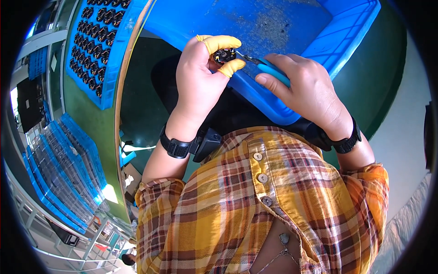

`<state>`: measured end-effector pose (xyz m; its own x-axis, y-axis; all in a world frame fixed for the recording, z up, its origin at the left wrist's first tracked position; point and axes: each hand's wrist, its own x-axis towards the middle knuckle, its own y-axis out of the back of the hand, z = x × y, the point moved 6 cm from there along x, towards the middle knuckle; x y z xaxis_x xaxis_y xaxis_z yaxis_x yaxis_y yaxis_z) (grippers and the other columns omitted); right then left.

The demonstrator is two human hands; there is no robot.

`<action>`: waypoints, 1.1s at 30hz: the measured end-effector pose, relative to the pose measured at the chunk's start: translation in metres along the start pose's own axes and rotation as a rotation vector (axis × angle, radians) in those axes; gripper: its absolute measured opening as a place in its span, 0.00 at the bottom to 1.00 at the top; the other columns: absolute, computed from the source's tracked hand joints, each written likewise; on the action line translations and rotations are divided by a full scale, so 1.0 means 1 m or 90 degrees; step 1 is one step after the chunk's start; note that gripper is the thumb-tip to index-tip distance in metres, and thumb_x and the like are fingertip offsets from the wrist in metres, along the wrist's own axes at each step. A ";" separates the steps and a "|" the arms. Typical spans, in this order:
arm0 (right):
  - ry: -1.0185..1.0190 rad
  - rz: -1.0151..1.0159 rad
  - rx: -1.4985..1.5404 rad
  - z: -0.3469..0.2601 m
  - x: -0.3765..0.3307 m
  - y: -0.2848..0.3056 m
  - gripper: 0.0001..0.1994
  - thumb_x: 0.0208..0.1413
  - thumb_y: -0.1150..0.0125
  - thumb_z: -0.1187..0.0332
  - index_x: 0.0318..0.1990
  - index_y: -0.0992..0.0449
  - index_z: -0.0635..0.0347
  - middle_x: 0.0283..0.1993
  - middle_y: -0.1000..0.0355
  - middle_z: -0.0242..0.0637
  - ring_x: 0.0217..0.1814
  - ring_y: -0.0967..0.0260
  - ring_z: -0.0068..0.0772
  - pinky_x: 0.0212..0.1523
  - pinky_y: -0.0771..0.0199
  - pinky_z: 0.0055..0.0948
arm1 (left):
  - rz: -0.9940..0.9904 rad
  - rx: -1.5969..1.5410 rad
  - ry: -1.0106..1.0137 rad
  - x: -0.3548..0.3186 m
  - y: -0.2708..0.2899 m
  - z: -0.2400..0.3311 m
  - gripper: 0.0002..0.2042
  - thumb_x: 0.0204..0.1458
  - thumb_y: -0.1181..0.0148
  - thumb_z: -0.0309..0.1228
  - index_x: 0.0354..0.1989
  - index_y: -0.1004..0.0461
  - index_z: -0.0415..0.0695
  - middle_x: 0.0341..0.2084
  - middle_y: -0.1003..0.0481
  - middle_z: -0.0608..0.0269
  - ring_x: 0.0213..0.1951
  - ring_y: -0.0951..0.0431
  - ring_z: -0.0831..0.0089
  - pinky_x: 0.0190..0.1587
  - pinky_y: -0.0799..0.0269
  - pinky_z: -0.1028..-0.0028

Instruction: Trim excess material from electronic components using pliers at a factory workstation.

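My left hand (200,66), with yellow finger cots on its thumb and a finger, is closed around a small black round part (224,55) that has metallic and yellowish bits on it. In my right hand (303,80) are blue-handled cutting pliers (269,69), their jaws pointing left at the part's right edge. Whether the jaws touch the part is too small to tell. Both hands are above the near end of a large blue plastic bin (285,107), whose floor is strewn with small clippings (269,27).
On the green table (109,132) at the left lies a blue tray (106,98) with rows of similar black parts. Nearer me stands a stack of blue and clear trays (64,169). Metal shelving (41,45) is at the far left. Green floor (378,91) shows at right.
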<state>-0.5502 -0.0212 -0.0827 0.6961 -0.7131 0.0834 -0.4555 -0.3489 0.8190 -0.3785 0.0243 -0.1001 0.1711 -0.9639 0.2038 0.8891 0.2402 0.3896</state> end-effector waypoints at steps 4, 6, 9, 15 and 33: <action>-0.002 -0.011 -0.012 0.001 0.001 -0.001 0.22 0.56 0.39 0.47 0.36 0.21 0.59 0.25 0.25 0.44 0.28 0.25 0.47 0.28 0.24 0.40 | -0.005 -0.037 0.011 -0.001 -0.003 0.000 0.20 0.41 0.27 0.19 0.44 0.24 0.43 0.39 0.28 0.64 0.37 0.23 0.76 0.39 0.21 0.80; 0.001 -0.003 -0.019 0.001 0.000 -0.001 0.22 0.56 0.39 0.47 0.36 0.21 0.60 0.25 0.25 0.44 0.28 0.25 0.47 0.28 0.24 0.40 | 0.002 -0.046 0.021 -0.002 -0.004 -0.002 0.21 0.40 0.27 0.19 0.45 0.24 0.43 0.40 0.29 0.63 0.38 0.23 0.74 0.39 0.20 0.78; 0.003 0.006 -0.028 0.001 0.000 0.000 0.22 0.55 0.39 0.47 0.37 0.21 0.60 0.25 0.25 0.43 0.28 0.25 0.47 0.28 0.24 0.40 | -0.004 -0.020 0.030 -0.003 -0.003 -0.003 0.21 0.40 0.28 0.19 0.46 0.25 0.43 0.41 0.30 0.62 0.39 0.23 0.73 0.40 0.20 0.78; 0.014 0.007 -0.051 -0.001 0.001 0.000 0.22 0.55 0.39 0.47 0.37 0.22 0.60 0.25 0.26 0.43 0.27 0.25 0.46 0.28 0.24 0.39 | 0.002 0.089 -0.020 -0.004 -0.002 0.004 0.21 0.38 0.27 0.18 0.43 0.24 0.43 0.39 0.29 0.60 0.37 0.23 0.70 0.36 0.22 0.77; 0.044 0.032 -0.073 -0.007 0.003 0.008 0.21 0.54 0.37 0.47 0.35 0.22 0.60 0.24 0.28 0.43 0.26 0.26 0.46 0.27 0.24 0.39 | 0.035 0.210 -0.111 -0.004 0.001 0.017 0.20 0.36 0.27 0.20 0.41 0.23 0.44 0.37 0.27 0.58 0.36 0.26 0.63 0.35 0.25 0.72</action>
<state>-0.5480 -0.0215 -0.0716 0.7128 -0.6826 0.1614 -0.4265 -0.2391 0.8723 -0.3854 0.0300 -0.0851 0.1156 -0.9214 0.3710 0.6910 0.3429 0.6363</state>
